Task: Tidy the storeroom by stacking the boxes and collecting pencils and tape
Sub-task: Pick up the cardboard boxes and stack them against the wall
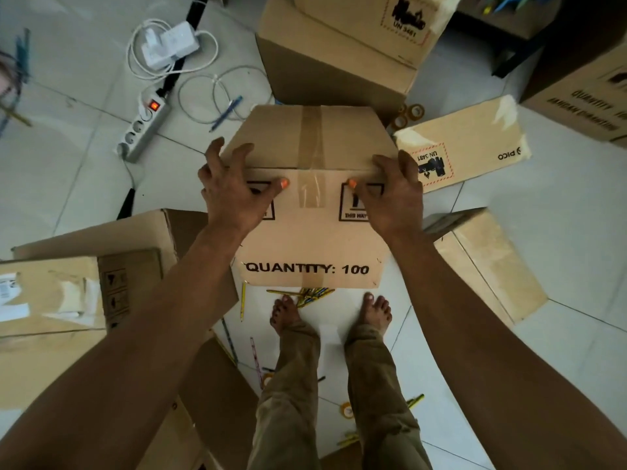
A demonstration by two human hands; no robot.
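Standing barefoot among pencils (305,295) on the floor (559,239), we grip the taped box (310,239) at its top edge, left hand (234,195) and right hand (390,195) curled over it, thumbs on the near face. Beyond sit stacked boxes (339,59) and tape rolls (409,115).

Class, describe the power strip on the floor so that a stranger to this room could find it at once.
Start at the taped box held by both hands, then look left and beyond it to the white floor tiles. There lies the grey power strip, beside looped white cables; its glowing red switch sets it apart.
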